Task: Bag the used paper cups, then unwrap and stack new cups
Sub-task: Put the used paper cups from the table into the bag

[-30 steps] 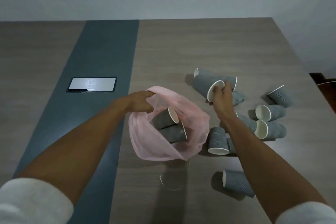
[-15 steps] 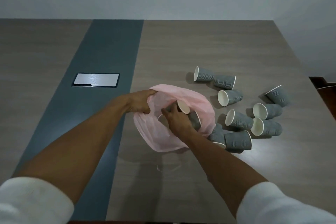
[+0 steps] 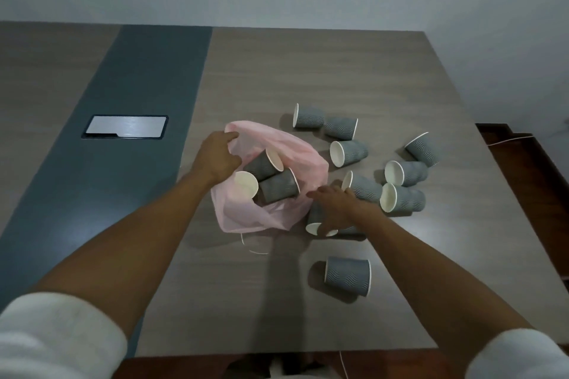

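Head: ribbed grey cups, thin pink bag

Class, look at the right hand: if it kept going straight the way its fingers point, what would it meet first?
Probably the pink plastic bag. The right hand rests on a grey paper cup, fingers pointing left toward the bag's near edge; depth is hard to judge.
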`<move>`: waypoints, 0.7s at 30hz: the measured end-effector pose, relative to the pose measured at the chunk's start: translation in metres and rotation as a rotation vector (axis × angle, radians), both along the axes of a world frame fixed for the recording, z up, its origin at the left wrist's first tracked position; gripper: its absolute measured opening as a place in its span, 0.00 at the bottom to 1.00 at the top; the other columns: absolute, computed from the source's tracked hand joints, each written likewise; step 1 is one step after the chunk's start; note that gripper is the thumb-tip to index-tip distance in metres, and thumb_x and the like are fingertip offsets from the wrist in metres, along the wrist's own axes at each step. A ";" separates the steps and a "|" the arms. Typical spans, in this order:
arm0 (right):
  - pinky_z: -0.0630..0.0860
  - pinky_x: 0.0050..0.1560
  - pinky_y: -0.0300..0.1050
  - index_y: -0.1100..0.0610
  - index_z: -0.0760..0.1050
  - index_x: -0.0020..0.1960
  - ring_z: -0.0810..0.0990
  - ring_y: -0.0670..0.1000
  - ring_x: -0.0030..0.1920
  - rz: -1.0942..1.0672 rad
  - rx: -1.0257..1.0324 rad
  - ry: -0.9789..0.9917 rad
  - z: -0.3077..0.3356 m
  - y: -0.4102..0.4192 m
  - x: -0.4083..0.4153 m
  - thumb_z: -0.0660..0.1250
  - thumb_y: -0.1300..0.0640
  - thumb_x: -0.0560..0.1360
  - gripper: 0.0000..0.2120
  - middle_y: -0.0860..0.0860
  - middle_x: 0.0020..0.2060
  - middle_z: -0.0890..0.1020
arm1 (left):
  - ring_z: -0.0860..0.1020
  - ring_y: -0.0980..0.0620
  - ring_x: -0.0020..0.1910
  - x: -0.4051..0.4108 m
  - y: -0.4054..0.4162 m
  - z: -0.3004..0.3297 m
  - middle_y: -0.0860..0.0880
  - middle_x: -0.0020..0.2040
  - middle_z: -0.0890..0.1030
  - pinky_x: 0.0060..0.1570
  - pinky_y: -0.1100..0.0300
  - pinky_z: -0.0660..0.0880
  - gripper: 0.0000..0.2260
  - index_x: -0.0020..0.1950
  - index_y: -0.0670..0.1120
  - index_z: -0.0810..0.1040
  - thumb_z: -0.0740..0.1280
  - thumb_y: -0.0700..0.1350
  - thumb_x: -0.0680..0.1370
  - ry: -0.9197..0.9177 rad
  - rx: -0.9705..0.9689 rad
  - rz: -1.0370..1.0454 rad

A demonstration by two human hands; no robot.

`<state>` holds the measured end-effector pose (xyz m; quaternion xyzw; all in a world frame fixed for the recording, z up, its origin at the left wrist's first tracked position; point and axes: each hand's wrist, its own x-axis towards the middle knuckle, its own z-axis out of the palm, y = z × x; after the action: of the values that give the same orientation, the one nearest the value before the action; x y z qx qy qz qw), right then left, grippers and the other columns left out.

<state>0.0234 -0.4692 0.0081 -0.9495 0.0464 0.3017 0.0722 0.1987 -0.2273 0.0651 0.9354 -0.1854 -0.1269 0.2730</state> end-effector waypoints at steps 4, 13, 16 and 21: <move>0.71 0.67 0.61 0.54 0.65 0.76 0.70 0.65 0.70 0.073 -0.047 -0.229 -0.022 0.003 -0.009 0.66 0.63 0.74 0.32 0.58 0.80 0.56 | 0.67 0.39 0.75 -0.016 0.004 0.003 0.43 0.79 0.65 0.73 0.48 0.66 0.35 0.80 0.45 0.63 0.71 0.39 0.75 -0.011 0.147 -0.085; 0.74 0.44 0.46 0.61 0.80 0.46 0.79 0.53 0.40 -0.458 0.694 -0.706 0.053 0.006 0.058 0.65 0.65 0.76 0.05 0.57 0.41 0.84 | 0.58 0.48 0.81 -0.041 0.019 0.008 0.50 0.84 0.55 0.72 0.64 0.56 0.38 0.83 0.45 0.56 0.63 0.30 0.74 0.012 0.056 -0.126; 0.80 0.50 0.53 0.50 0.79 0.47 0.83 0.52 0.44 -0.639 0.941 -0.667 0.034 0.042 0.081 0.67 0.64 0.74 0.10 0.54 0.43 0.86 | 0.58 0.51 0.81 -0.039 0.023 0.006 0.49 0.83 0.56 0.71 0.69 0.51 0.39 0.83 0.45 0.57 0.63 0.28 0.73 0.051 -0.044 -0.100; 0.71 0.49 0.43 0.55 0.82 0.55 0.79 0.49 0.47 -0.545 0.708 -0.775 -0.004 0.092 0.111 0.63 0.61 0.79 0.10 0.49 0.48 0.85 | 0.59 0.58 0.74 -0.026 0.025 0.011 0.56 0.79 0.59 0.70 0.66 0.56 0.38 0.82 0.46 0.57 0.66 0.28 0.75 0.086 -0.186 -0.053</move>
<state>0.1342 -0.3774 0.0043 -0.8624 0.1553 -0.0996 0.4714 0.1726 -0.2022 0.0764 0.8945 -0.2092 -0.1566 0.3628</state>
